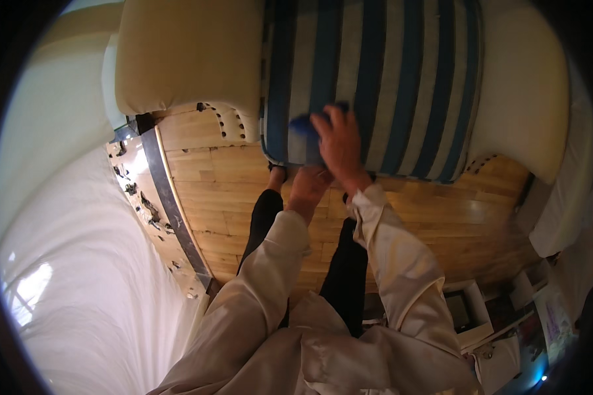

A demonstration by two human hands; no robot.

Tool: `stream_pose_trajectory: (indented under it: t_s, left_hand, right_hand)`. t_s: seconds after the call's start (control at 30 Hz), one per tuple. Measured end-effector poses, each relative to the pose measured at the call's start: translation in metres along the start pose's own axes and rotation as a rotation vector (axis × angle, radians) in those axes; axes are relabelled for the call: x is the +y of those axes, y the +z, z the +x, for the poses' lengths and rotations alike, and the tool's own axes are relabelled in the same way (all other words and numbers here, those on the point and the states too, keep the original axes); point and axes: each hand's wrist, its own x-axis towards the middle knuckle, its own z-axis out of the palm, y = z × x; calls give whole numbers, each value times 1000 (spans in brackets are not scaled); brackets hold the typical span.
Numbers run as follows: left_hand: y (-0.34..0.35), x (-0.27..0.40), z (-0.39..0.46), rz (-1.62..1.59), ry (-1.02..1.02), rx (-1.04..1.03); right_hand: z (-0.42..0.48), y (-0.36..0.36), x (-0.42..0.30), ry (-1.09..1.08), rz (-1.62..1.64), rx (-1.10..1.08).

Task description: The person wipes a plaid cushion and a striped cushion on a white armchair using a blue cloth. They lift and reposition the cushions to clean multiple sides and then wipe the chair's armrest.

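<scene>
A cushion with blue and light stripes [400,98] lies on a cream upholstered sofa [192,54]. Over its front left part, my right hand [341,143] grips a small blue object [304,126], blurred and perhaps a cloth or brush. My left hand [310,185] is at the cushion's front edge, just below and left of the right one; its fingers are partly hidden, and whether they hold the edge does not show.
Studs line the sofa's arm fronts. Beneath is a wooden floor [217,197] with a dark strip [165,182] at the left. White sheer fabric [94,256] hangs at the left. An open white box [479,316] with a dark item stands at the lower right.
</scene>
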Motion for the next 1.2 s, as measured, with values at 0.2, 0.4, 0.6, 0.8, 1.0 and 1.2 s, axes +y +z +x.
stream_pose_trajectory:
  t_s: [0.2,0.4,0.6,0.8,1.0,1.2]
  left_hand:
    - [2,34,-5,-354,-133,156]
    - [-6,73,-6,-409,-259,20]
    - [5,53,-5,-723,-338,128]
    - [26,53,2,-1258,-550,203]
    - [43,9,11,-955,-324,-260]
    - [71,54,17,-1307,-711,278]
  right_hand:
    - [66,14,-9,142,-92,112]
    - [5,25,-24,-175,28,0]
    - [-13,-15,48,82,-104,56]
    - [-62,-86,159,574,-351,252]
    - [-114,-105,209,983,-311,374]
    - [-170,-64,200,1107,-156,714]
